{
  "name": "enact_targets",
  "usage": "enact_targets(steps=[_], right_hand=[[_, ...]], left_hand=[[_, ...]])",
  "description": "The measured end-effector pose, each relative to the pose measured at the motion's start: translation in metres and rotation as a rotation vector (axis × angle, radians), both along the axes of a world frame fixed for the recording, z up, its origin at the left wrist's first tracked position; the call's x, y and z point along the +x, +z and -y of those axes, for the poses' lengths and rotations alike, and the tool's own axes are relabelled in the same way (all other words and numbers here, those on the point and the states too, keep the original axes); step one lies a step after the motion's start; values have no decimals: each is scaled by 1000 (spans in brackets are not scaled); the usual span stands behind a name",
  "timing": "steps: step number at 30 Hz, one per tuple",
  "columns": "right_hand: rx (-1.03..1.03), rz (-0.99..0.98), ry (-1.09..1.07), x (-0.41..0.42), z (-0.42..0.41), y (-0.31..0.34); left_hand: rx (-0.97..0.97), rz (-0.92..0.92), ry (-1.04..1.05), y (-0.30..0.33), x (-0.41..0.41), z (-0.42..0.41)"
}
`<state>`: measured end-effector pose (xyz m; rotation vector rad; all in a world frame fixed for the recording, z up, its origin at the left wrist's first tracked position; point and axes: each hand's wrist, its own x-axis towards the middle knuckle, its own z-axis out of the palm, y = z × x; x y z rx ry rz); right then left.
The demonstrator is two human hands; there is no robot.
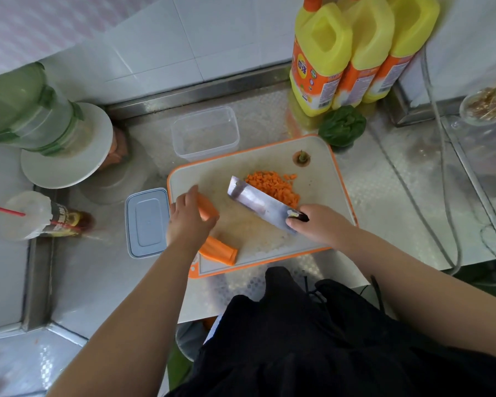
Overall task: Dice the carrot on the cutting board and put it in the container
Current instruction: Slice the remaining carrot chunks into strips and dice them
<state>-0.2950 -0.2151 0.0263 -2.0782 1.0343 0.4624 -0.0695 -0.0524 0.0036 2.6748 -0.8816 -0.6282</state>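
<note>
Head view: left hand [190, 218] curled over a carrot piece [207, 210], gripping it on the cutting board [321, 173]. Right hand [318, 223] clenched round the dark handle of a cleaver [259, 202], blade laid flat and slanting away toward the far left, between the two hands. Heap of diced carrot [274, 185] just beyond the blade, far side of the right hand. Another uncut carrot length [219, 250] near the left wrist, close to the board's near edge. Carrot top [301, 157] further off, past the dice. Clear container [205, 133] beyond the left hand, off the board, with nothing clearly inside; its lid [147, 222] just left of the left hand.

Risks from here, as judgement: round piece rolling under the blade; fingertips exposed if not tucked; dice scattering off the board's far edge when swept toward the container; near piece knocked off by the forearm.
</note>
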Motion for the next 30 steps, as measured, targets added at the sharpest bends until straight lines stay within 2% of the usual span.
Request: enact_targets(steps=[4,6,9,11,13,21,30], right_hand=[[-17,28,12,-1,-17,-2],[-25,25,11,-2,-22,-4],[-2,30,-2,-4,-26,-7],[2,32,-3,-6,-27,-7],[2,31,9,-6,-27,-5],[1,32,8,-6,-28,-3],[-6,8,15,-6,-30,-5]], left_hand=[[-70,-3,-45,0,7,-5],[-146,85,-131,-1,1,-20],[-144,255,-538,-4,-8,-47],[-10,252,-792,-7,-10,-57],[115,221,-898,-10,-11,-59],[147,109,-842,-5,-13,-49],[158,160,-844,-5,-24,-33]])
